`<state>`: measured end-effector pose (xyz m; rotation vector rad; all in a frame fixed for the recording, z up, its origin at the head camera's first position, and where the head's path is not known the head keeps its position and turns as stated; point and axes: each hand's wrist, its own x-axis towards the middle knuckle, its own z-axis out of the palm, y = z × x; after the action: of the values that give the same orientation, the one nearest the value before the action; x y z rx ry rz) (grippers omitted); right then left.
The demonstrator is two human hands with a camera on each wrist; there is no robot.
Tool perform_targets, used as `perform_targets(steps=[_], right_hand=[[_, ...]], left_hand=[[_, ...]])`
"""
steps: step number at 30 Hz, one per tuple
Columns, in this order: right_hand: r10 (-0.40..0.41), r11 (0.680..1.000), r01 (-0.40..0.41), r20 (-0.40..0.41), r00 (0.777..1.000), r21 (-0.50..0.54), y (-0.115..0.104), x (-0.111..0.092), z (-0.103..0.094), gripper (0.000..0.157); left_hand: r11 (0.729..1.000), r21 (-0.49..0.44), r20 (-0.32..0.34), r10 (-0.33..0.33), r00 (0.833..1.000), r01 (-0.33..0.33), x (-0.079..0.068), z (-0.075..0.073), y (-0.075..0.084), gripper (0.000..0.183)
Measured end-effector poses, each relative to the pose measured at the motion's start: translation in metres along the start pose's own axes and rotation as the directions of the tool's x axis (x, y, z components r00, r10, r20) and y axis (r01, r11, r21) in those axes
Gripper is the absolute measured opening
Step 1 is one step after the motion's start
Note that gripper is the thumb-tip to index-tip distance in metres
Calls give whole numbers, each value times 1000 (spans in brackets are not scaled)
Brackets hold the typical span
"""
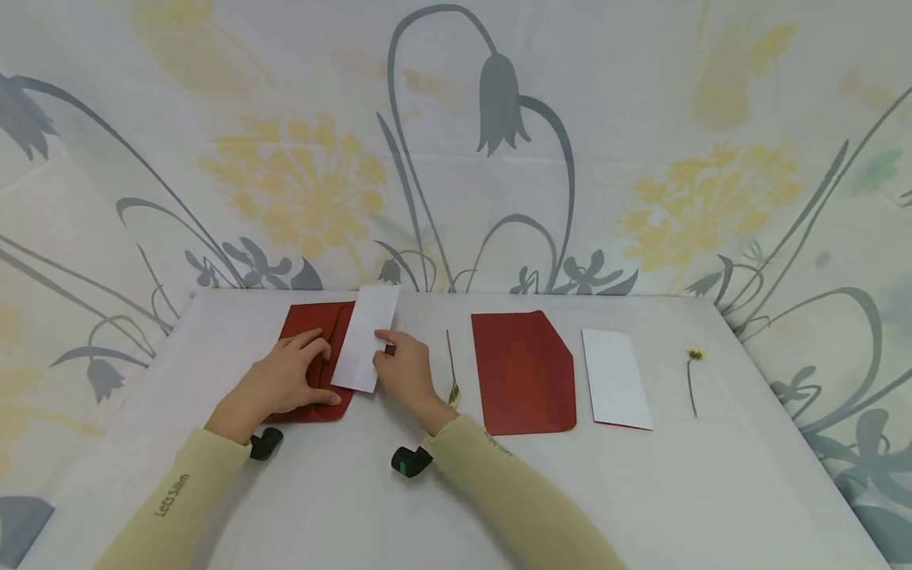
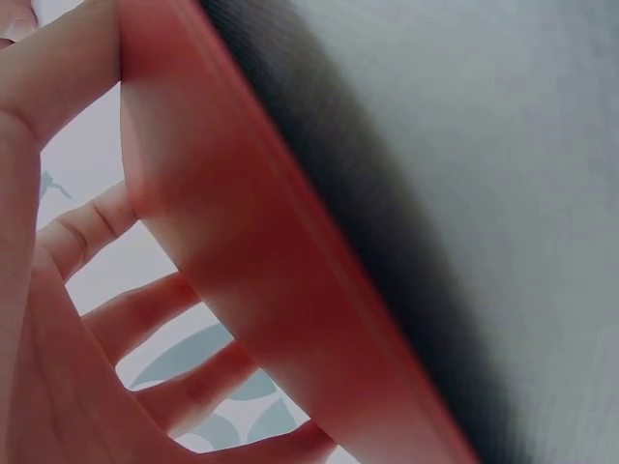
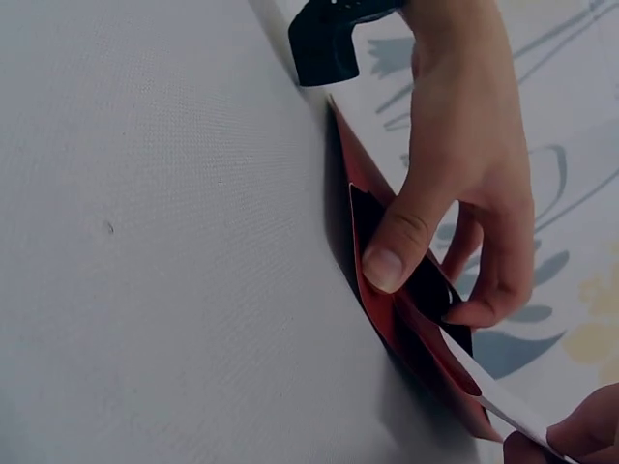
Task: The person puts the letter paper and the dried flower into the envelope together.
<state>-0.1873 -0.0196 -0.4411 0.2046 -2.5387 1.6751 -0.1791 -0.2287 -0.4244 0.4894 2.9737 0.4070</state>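
On the left of the table lies a red envelope (image 1: 306, 317). My left hand (image 1: 288, 376) holds it at its opening, thumb on one side and bent fingers at the other. The right wrist view shows the mouth gaping around the left thumb (image 3: 387, 263). At the envelope's right side, my right hand (image 1: 408, 368) pinches a white card (image 1: 366, 340) by its right edge. In the right wrist view, the card's end (image 3: 508, 408) meets the envelope's mouth; how far it goes in is hidden. The red paper (image 2: 242, 232) covers the left fingertips in the left wrist view.
Right of my right hand lies a dried flower (image 1: 451, 372), partly beside the sleeve. Farther right are a second red envelope (image 1: 526, 376), a white card with a red lower edge (image 1: 617, 380) and a yellow-headed dried flower (image 1: 691, 380). A floral cloth (image 1: 442, 198) hangs behind the table.
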Motion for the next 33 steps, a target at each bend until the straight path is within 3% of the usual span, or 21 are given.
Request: perform_targets(steps=[15, 22, 28, 33], right_hand=[[-48, 993, 51, 35, 998, -111, 1, 0, 8, 32], [-93, 970, 109, 83, 992, -219, 0, -1, 6, 33], [-144, 929, 178, 125, 982, -325, -4, 1, 3, 33], [-175, 904, 225, 166, 970, -364, -13, 1, -1, 33]], left_hand=[[1000, 14, 6, -5, 1000, 5, 1, 0, 0, 65], [999, -29, 12, 15, 1000, -14, 2, -1, -5, 70], [994, -98, 0, 56, 998, -56, 2, -6, -7, 46], [994, -78, 15, 81, 997, -79, 3, -6, -7, 29]])
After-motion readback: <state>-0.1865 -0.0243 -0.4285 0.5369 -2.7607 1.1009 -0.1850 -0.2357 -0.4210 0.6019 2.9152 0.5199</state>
